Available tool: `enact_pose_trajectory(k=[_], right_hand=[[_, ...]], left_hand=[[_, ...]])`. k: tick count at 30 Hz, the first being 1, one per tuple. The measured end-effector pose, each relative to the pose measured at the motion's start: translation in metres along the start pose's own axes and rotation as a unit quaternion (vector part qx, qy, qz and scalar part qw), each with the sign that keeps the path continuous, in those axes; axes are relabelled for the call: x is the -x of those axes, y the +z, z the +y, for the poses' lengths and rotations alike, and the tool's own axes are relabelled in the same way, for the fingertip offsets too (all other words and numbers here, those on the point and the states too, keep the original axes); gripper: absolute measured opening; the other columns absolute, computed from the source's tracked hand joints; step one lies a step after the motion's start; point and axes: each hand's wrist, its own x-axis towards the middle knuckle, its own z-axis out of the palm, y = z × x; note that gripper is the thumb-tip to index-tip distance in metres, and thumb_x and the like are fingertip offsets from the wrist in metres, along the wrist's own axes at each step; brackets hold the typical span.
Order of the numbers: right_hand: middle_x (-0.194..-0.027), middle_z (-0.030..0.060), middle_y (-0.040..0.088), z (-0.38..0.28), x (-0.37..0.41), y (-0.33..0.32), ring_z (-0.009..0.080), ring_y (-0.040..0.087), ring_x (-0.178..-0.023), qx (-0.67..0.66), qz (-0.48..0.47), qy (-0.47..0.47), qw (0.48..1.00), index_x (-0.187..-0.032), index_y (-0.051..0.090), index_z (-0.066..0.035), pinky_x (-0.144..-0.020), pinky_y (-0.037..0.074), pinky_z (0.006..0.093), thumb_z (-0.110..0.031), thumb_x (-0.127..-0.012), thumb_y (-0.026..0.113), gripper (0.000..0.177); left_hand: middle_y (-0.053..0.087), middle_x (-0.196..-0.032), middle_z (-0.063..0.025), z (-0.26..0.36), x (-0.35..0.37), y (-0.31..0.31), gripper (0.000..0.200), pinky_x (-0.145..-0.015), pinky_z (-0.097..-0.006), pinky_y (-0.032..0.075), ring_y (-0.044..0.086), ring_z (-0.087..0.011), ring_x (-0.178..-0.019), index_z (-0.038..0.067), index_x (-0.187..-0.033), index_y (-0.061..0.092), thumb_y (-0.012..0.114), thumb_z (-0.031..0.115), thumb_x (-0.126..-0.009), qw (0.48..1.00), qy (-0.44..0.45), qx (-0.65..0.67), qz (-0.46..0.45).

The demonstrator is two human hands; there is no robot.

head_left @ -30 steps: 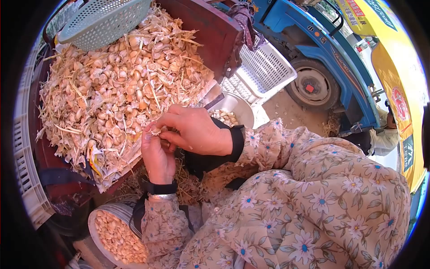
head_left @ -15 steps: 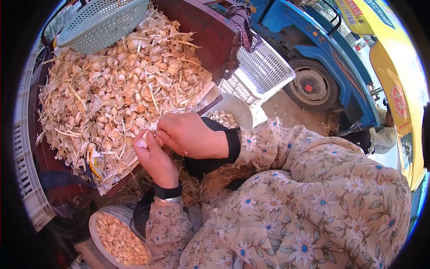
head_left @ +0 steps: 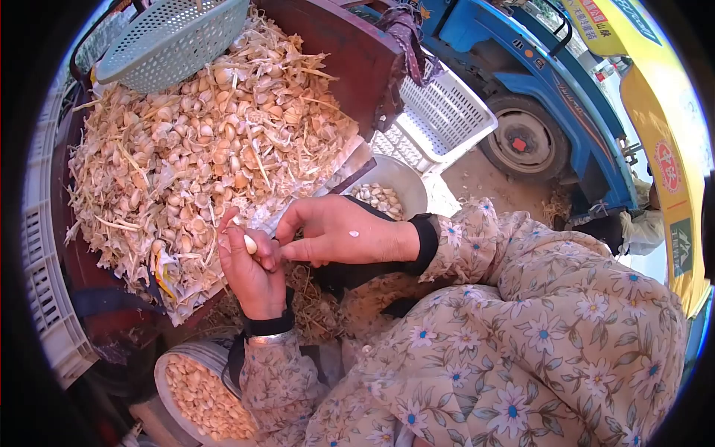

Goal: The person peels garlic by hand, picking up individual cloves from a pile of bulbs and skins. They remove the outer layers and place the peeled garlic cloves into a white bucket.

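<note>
A peeled, pale garlic clove (head_left: 251, 244) is pinched between the thumb and fingers of my left hand (head_left: 253, 279). My right hand (head_left: 350, 229) is beside it, its thumb and forefinger apart and its fingertips close against the left fingers. No clove shows in the right hand, and a small white flake sticks to its back. In front of both hands spreads a large heap of unpeeled garlic cloves (head_left: 201, 149) mixed with dry skins and stalks.
A pale green basket (head_left: 171, 48) rests on the heap's far side. Peeled cloves fill a bucket (head_left: 160, 365) at lower left; a metal bowl (head_left: 413, 182) with cloves is beyond my right wrist. White crates (head_left: 447, 112) and a blue vehicle (head_left: 588, 127) stand farther right.
My right hand has drawn back to the right and its fingers have spread from the pinch. The clove in my left hand now shows its bare, pale surface.
</note>
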Motion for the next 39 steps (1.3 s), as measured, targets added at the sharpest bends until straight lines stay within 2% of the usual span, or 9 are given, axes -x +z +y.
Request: enact_pose_trajectory(k=[2,15,20,21,25,27,29,31,39], right_hand=[[-0.096,0.0066,0.053,0.011,-0.007,-0.001,0.0083,0.057,-0.067,0.012,0.057,-0.084,0.995,-0.117,0.043,0.001,-0.059,0.048,0.0232,-0.013,-0.084,0.064,0.042],[-0.08,0.0039,0.062,0.015,-0.012,-0.011,0.0073,0.058,-0.069,-0.023,0.15,-0.034,0.988,-0.1,0.057,0.001,-0.06,0.05,0.0223,-0.007,-0.087,0.058,0.016],[-0.085,0.0052,0.063,0.009,-0.003,-0.02,0.0076,0.058,-0.073,0.225,0.102,-0.16,0.956,-0.108,0.056,0.001,-0.063,0.049,0.0221,-0.005,-0.087,0.056,0.022],[-0.088,0.0057,0.063,0.006,-0.001,-0.021,0.0078,0.058,-0.074,0.278,0.088,-0.189,0.938,-0.11,0.055,0.001,-0.064,0.049,0.022,-0.005,-0.087,0.055,0.024],[-0.096,0.0053,0.062,0.016,0.008,-0.029,0.0081,0.058,-0.084,0.061,0.073,-0.103,0.99,-0.115,0.052,-0.001,-0.067,0.048,0.0226,-0.007,-0.089,0.054,0.027],[-0.099,0.0048,0.061,0.024,0.011,-0.032,0.0078,0.057,-0.087,0.001,0.075,-0.054,0.996,-0.117,0.051,-0.002,-0.067,0.048,0.0224,-0.009,-0.089,0.054,0.028],[-0.097,0.0045,0.061,0.028,0.008,-0.033,0.0071,0.056,-0.087,0.001,0.072,-0.055,0.996,-0.115,0.053,-0.003,-0.066,0.048,0.0217,-0.01,-0.09,0.053,0.026],[-0.095,0.0042,0.062,0.026,0.008,-0.036,0.0068,0.056,-0.084,0.004,0.074,-0.059,0.995,-0.114,0.053,-0.002,-0.066,0.047,0.0211,-0.009,-0.09,0.053,0.025],[-0.084,0.0017,0.062,0.034,-0.013,-0.066,0.006,0.055,-0.069,0.141,0.101,-0.087,0.981,-0.101,0.059,-0.001,-0.061,0.046,0.0207,-0.011,-0.088,0.056,0.016]], left_hand=[[0.044,-0.058,0.0017,-0.005,0.002,0.001,0.028,-0.039,-0.0167,0.028,0.036,-0.0035,-0.045,0.005,-0.114,0.046,0.05,0.023,-0.093,0.998,0.005,-0.061,0.003],[0.052,-0.07,0.0019,-0.028,0.006,0.019,0.025,-0.044,-0.0133,0.032,0.043,-0.0023,-0.053,0.005,-0.108,0.05,0.055,0.022,-0.091,0.979,-0.006,-0.202,0.0],[0.052,-0.065,0.0012,-0.025,0.006,0.013,0.023,-0.044,-0.0143,0.033,0.043,-0.0035,-0.05,0.005,-0.106,0.049,0.051,0.024,-0.092,0.957,0.0,-0.288,0.014],[0.052,-0.064,0.0005,-0.019,0.009,0.014,0.022,-0.044,-0.0146,0.033,0.043,-0.0042,-0.048,0.005,-0.104,0.05,0.051,0.023,-0.092,0.977,-0.017,-0.213,-0.025],[0.052,-0.058,-0.0036,0.036,0.048,0.046,0.02,-0.042,-0.0175,0.037,0.044,-0.0074,-0.042,0.0,-0.096,0.051,0.054,0.019,-0.091,0.981,-0.068,0.044,-0.179],[0.059,-0.064,-0.015,0.064,0.035,0.059,0.022,-0.041,-0.0283,0.041,0.05,-0.0186,-0.044,-0.007,-0.101,0.047,0.054,0.009,-0.089,0.839,-0.097,0.06,-0.532],[0.059,-0.066,-0.0239,0.078,0.036,0.081,0.031,-0.042,-0.0378,0.042,0.051,-0.0278,-0.045,-0.014,-0.106,0.046,0.058,0.005,-0.085,0.736,-0.121,0.083,-0.661],[0.06,-0.067,-0.0204,0.078,0.039,0.097,0.026,-0.042,-0.0338,0.042,0.055,-0.0266,-0.048,-0.01,-0.096,0.057,0.063,0.011,-0.082,0.692,-0.128,0.098,-0.703],[0.062,-0.072,-0.0156,0.1,0.091,0.104,0.033,-0.046,-0.0355,0.046,0.06,-0.0285,-0.055,-0.006,-0.098,0.059,0.061,0.024,-0.084,0.811,-0.155,-0.029,-0.563]])
